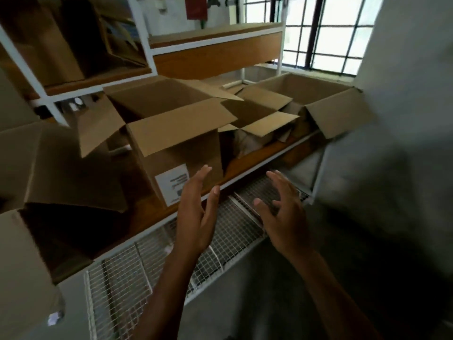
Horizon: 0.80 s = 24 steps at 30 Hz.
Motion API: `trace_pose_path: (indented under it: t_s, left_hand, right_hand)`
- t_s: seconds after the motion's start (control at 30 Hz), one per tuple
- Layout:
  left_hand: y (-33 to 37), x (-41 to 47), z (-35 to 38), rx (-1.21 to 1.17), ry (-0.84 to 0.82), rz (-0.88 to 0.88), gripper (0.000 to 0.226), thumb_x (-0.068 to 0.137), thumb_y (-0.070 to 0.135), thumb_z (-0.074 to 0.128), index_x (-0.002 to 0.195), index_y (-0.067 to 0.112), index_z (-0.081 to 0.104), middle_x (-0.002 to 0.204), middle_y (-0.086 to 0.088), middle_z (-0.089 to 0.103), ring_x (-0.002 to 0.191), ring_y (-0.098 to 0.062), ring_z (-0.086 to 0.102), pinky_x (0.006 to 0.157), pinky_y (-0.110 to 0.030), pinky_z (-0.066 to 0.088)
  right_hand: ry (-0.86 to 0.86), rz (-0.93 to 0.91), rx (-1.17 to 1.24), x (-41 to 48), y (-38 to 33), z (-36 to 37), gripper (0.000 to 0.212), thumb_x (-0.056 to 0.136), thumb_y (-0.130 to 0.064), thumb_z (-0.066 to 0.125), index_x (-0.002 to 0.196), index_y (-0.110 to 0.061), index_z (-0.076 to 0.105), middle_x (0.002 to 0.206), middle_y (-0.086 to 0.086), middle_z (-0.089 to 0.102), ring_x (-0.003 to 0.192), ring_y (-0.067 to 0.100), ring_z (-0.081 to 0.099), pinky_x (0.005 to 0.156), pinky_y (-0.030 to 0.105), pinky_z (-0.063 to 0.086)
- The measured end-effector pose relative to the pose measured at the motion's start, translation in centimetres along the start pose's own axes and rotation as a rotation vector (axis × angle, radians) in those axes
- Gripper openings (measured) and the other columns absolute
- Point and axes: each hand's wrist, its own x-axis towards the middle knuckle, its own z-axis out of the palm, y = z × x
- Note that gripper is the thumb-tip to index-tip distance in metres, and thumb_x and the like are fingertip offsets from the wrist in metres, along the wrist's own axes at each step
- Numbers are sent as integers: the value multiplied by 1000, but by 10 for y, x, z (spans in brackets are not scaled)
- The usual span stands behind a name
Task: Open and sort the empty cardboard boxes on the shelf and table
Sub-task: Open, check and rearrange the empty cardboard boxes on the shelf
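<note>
An open cardboard box with a white label (171, 143) stands on the wooden shelf (247, 165), its four flaps spread out. Right of it sits a smaller open box (259, 111), and further right a large open box (318, 101) by the window. At the left edge a big box (61, 192) lies close to me, its dark opening showing. My left hand (196, 212) hovers just in front of the labelled box, fingers apart, holding nothing. My right hand (282, 212) is level with it, to the right, below the shelf edge, also empty.
A white wire-mesh rack (152, 261) runs under the shelf edge. An upper shelf compartment (73, 45) holds more cardboard. A grey wall (404, 119) closes the right side, with a barred window (318, 30) behind the shelving.
</note>
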Motion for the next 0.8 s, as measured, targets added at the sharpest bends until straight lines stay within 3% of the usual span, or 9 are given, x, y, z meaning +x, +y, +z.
trace_pose_path:
  t_s: [0.13, 0.27, 0.43, 0.53, 0.67, 0.73, 0.8]
  left_hand:
    - [4, 31, 69, -108, -100, 17, 52, 98, 49, 38, 143, 25, 45, 146, 7, 47, 131, -13, 47, 102, -50, 46]
    - [3, 79, 137, -192, -167, 45, 50, 97, 49, 42, 141, 26, 46, 142, 7, 50, 130, -12, 49, 102, -50, 46]
    - [2, 164, 221, -237, -194, 93, 39, 97, 44, 45, 134, 32, 47, 135, 17, 48, 126, -5, 48, 102, -36, 44]
    - [-6, 229, 268, -237, -188, 88, 50, 95, 55, 40, 135, 27, 49, 137, 7, 51, 124, -10, 49, 99, -33, 46]
    - [-17, 307, 321, -233, -152, 80, 48, 93, 49, 44, 130, 20, 57, 132, -1, 59, 120, -17, 54, 96, -46, 49]
    - [-17, 333, 340, -259, -165, 40, 41, 94, 43, 48, 124, 19, 59, 126, -1, 62, 110, -9, 58, 92, -36, 50]
    - [-15, 353, 356, -305, -161, -36, 26, 96, 32, 53, 118, 21, 60, 117, 1, 64, 95, 7, 56, 80, -13, 46]
  right_hand:
    - [61, 62, -28, 25, 40, -37, 66, 83, -55, 48, 144, -37, 32, 155, -2, 31, 140, 16, 35, 103, 45, 47]
    - [132, 89, -86, 69, 84, -64, 64, 85, -49, 53, 144, -36, 34, 155, -3, 31, 141, 12, 32, 109, 45, 42]
    - [185, 78, -130, 161, 135, -87, 63, 85, -48, 53, 144, -30, 38, 154, -4, 32, 141, 12, 33, 106, 46, 44]
    - [217, 91, -178, 228, 161, -99, 61, 85, -47, 54, 142, -31, 40, 153, -4, 34, 138, 15, 38, 103, 47, 46]
    - [263, 107, -238, 308, 189, -115, 56, 86, -39, 59, 140, -29, 46, 150, -2, 38, 133, 18, 43, 100, 49, 48]
    - [275, 121, -249, 335, 203, -120, 52, 89, -34, 62, 138, -31, 47, 150, -3, 38, 132, 18, 45, 99, 49, 48]
    - [280, 120, -246, 357, 214, -123, 50, 88, -36, 61, 137, -33, 48, 150, -5, 39, 131, 17, 45, 98, 49, 49]
